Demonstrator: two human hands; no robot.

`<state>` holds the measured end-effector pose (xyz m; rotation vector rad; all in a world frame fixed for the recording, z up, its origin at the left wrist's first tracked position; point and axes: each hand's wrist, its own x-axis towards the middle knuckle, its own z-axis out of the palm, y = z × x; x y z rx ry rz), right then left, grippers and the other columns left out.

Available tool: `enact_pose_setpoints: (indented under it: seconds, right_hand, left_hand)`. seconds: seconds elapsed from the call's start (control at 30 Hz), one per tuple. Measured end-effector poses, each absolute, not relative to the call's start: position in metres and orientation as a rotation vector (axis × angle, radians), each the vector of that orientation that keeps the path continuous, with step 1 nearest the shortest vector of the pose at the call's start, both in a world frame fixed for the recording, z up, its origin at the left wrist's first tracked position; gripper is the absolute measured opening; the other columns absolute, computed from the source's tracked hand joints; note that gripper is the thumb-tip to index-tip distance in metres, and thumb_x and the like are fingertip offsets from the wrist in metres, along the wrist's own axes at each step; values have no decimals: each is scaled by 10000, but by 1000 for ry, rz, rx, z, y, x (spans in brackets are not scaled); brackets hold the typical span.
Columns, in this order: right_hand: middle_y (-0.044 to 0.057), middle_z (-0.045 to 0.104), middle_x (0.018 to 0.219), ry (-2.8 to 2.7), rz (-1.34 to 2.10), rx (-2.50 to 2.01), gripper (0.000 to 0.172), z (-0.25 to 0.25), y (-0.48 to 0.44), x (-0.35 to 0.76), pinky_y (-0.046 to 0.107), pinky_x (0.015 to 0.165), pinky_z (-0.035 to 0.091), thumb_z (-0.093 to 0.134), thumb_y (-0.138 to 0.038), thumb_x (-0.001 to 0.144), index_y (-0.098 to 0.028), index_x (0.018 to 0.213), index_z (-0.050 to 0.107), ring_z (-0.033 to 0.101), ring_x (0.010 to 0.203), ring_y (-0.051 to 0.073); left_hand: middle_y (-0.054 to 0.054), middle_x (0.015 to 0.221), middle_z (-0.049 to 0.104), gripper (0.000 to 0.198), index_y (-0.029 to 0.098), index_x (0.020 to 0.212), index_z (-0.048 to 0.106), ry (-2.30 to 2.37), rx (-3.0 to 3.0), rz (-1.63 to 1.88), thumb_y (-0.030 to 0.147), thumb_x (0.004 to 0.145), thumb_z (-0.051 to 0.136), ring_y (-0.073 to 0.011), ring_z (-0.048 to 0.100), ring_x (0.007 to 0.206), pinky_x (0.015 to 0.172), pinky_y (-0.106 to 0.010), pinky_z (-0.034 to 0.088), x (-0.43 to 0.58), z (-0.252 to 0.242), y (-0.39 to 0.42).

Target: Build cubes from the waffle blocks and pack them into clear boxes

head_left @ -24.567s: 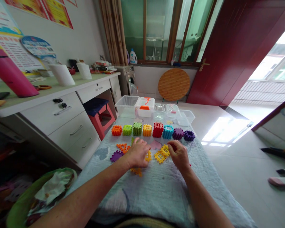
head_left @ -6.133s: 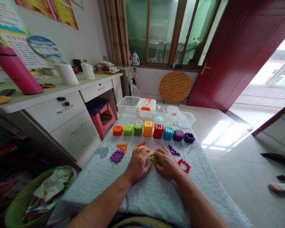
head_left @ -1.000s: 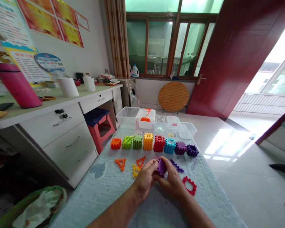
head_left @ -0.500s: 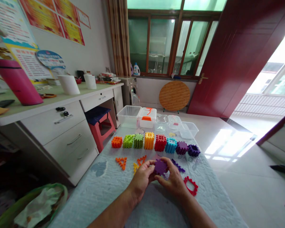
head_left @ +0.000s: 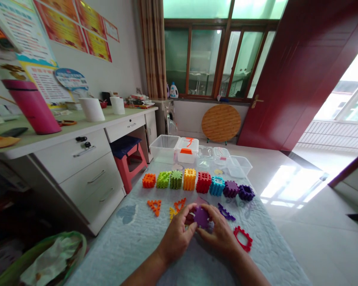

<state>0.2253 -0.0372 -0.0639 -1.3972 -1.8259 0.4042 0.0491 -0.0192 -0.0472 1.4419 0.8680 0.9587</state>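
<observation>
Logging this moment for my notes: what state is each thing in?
purple piece: pinched by both hands
left hand: closed on purple piece
right hand: closed on purple piece
red frame piece: lying flat, untouched
end purple cube: top open
orange-latch box: lid on
clear bin: open

Print covers the wall posters (head_left: 68, 28) and the round blue sign (head_left: 71, 78), but none is legible.

A purple toothed block piece (head_left: 201, 217) is flat and square. It is held just above the blue quilted table (head_left: 131, 242), tilted toward the camera.
</observation>
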Motion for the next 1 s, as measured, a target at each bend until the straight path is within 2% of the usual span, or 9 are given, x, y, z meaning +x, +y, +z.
enact_pose_setpoints:
  seconds: [0.13, 0.23, 0.37, 0.5, 0.7, 0.83, 1.0]
  right_hand:
    - [118, 596, 1230, -1832, 383, -1409, 593, -69, -36, 224, 397, 979, 473, 605, -178, 671, -194, 1259, 528, 562, 1156, 262]
    - [118, 587, 1239, -1797, 373, -1404, 653, -72, -36, 224, 386, 933, 501, 607, -181, 678, -194, 1315, 462, 585, 1111, 253]
    - [85, 610, 1123, -1810, 370, -1379, 503, -67, -36, 225, 356, 887, 514, 618, -163, 688, -209, 1181, 528, 590, 1029, 228]
    - [92, 550, 1145, -1757, 231, -1423, 492, -60, -32, 236, 402, 949, 475, 639, -182, 713, -216, 1193, 534, 532, 1086, 251]
    - [105, 491, 1168, -1576, 12, -1575, 479, -50, -22, 269, 489, 1000, 406, 624, -236, 758, -215, 1228, 537, 475, 1114, 284]
    - [85, 514, 1180, -1584, 73, -1639, 493, -44, -17, 290, 475, 984, 408, 600, -234, 742, -226, 1231, 536, 487, 1094, 275]
    - [79, 553, 1163, -1664, 99, -1696, 493, -30, -4, 325, 445, 967, 412, 591, -260, 710, -217, 1201, 562, 514, 1084, 273]
  left_hand:
    - [-103, 1171, 647, 475, 214, 1277, 577, 892, 1453, 999, 227, 806, 641, -216, 628, 978, 921, -330, 470, 51, -51, -20]
    - [-99, 1155, 662, 485, 221, 1265, 597, 924, 1467, 1023, 235, 784, 663, -225, 634, 969, 932, -344, 470, 50, -54, -20]
    - [-94, 1162, 658, 402, 250, 1209, 627, 1066, 1754, 1093, 253, 807, 626, -258, 597, 1066, 988, -389, 435, 46, -52, -17]
    - [-112, 1175, 641, 339, 213, 1183, 612, 1376, 2182, 1172, 266, 859, 525, -283, 547, 1125, 1034, -464, 362, 29, -44, -5]
    - [-168, 1311, 551, 396, 172, 1193, 600, 1993, 2349, 760, 354, 846, 546, -356, 425, 1248, 1049, -583, 233, -2, -55, 18]
    - [-143, 1295, 556, 413, 201, 1184, 608, 2100, 2282, 523, 436, 856, 519, -333, 443, 1220, 1007, -523, 304, -7, -64, 21]
    - [-112, 1226, 599, 356, 205, 1140, 629, 1927, 2327, 634, 401, 867, 510, -277, 518, 1143, 993, -425, 367, -9, -68, 24]
